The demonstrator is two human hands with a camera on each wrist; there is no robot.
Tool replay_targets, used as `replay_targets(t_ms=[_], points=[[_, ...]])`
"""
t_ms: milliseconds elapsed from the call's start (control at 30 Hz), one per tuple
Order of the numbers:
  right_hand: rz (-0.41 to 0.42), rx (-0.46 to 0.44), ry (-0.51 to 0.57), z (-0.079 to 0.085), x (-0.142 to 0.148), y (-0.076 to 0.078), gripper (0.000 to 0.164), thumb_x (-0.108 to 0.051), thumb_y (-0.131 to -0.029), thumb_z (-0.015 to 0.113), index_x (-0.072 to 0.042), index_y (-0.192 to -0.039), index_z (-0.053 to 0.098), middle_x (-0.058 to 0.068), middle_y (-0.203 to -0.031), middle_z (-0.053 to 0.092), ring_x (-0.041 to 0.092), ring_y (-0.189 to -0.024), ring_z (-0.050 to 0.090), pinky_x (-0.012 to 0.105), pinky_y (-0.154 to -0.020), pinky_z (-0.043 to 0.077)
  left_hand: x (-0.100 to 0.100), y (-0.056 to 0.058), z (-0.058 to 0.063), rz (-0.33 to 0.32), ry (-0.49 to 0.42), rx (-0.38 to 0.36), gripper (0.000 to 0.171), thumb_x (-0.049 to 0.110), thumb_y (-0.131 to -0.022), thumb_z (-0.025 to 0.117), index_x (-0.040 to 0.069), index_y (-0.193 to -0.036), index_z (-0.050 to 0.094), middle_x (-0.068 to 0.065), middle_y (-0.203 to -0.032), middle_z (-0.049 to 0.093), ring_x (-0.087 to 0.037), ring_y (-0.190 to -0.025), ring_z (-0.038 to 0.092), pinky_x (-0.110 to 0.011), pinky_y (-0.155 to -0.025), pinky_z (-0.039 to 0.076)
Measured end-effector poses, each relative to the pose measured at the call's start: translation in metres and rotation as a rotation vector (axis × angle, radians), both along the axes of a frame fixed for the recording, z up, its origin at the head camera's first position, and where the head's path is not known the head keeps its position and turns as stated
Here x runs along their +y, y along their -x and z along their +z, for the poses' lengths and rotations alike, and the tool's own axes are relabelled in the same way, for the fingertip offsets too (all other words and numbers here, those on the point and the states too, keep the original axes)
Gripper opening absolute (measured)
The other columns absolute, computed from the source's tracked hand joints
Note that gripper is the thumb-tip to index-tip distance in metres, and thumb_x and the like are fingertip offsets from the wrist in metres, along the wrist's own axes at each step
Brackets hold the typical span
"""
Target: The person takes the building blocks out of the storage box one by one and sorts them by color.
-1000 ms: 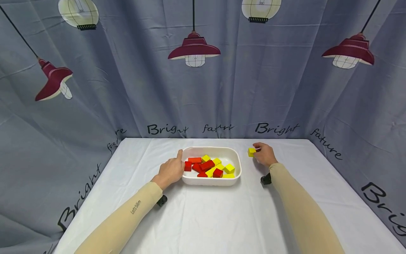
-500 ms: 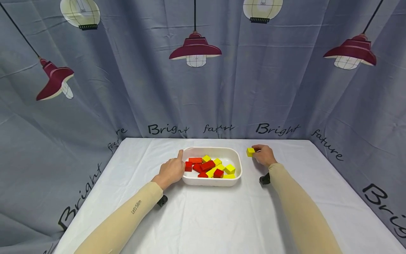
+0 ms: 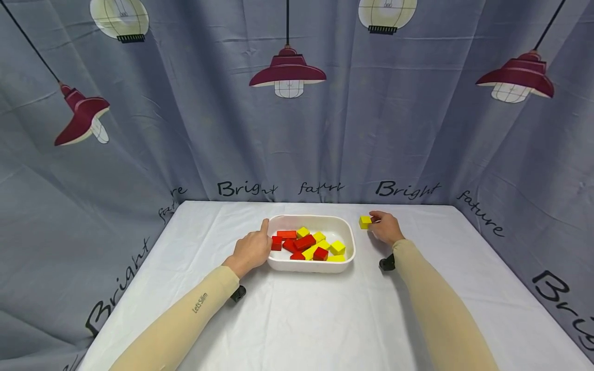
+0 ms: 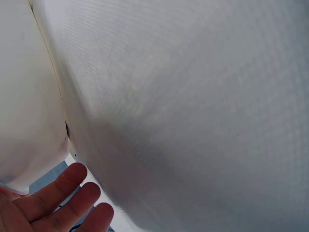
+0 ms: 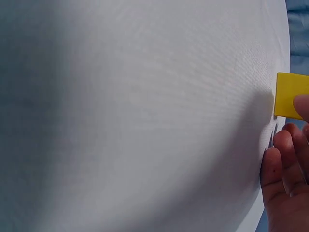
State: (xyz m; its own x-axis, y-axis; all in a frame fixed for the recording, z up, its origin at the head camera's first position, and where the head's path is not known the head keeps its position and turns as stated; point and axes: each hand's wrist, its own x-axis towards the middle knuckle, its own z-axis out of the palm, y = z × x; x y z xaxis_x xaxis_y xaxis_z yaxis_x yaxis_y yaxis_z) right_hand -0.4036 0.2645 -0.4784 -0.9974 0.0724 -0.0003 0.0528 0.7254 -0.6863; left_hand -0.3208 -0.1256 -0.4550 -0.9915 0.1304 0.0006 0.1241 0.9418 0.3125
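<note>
A white plastic tub [image 3: 311,265] stands on the table, with several red blocks [image 3: 304,242] and yellow blocks [image 3: 337,248] lying loose inside. My left hand [image 3: 252,251] rests against its left end, one finger along the rim. In the left wrist view, three straight fingers [image 4: 72,203] show beside the wall of the tub; the thumb is hidden. To the right of the tub, my right hand [image 3: 387,228] pinches a yellow cube [image 3: 365,222]. The thumb [image 5: 303,106] lies on the cube's face in the right wrist view, other fingers curling below.
A white cloth [image 3: 306,314] covers the table. Behind it hangs a grey-blue curtain [image 3: 213,129] printed with lamps and writing. A small black wrist camera [image 3: 387,263] sits under the right wrist, another [image 3: 238,293] under the left.
My right hand has shifted slightly left with the yellow cube, closer to the tub. The left hand stays at the tub's end, and the blocks inside lie as before.
</note>
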Motion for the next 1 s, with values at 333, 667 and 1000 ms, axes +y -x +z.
replay_targets(t_ms=[333,667,1000], points=[[0.008,0.005,0.020,0.006,-0.003,-0.007,0.060,-0.008,-0.089,0.065,0.004,-0.145,0.047,0.028,-0.136,0.054,0.041,-0.118,0.055,0.049,-0.100,0.048,0.001,-0.002,0.001,-0.015,0.013,0.015,0.064,0.020,-0.101,0.045,0.005,-0.159,0.022,-0.010,-0.099,0.070,-0.019,-0.075,0.059,-0.037,-0.060,0.049],[0.000,0.075,-0.005,0.025,-0.019,-0.017,0.058,-0.011,-0.091,0.066,0.001,-0.145,0.049,0.026,-0.142,0.050,0.041,-0.126,0.049,0.051,-0.103,0.045,0.001,0.000,-0.001,-0.019,0.015,0.033,0.064,0.021,-0.101,0.044,0.005,-0.159,0.023,-0.012,-0.108,0.071,-0.019,-0.079,0.061,-0.041,-0.064,0.052],[0.066,0.107,-0.010,0.043,-0.036,-0.031,0.053,-0.015,-0.090,0.069,-0.003,-0.140,0.056,0.020,-0.140,0.053,0.038,-0.125,0.049,0.049,-0.100,0.047,0.000,-0.003,0.001,-0.008,0.010,0.012,0.064,0.022,-0.102,0.042,0.006,-0.160,0.020,-0.011,-0.112,0.070,-0.020,-0.079,0.059,-0.039,-0.063,0.050]])
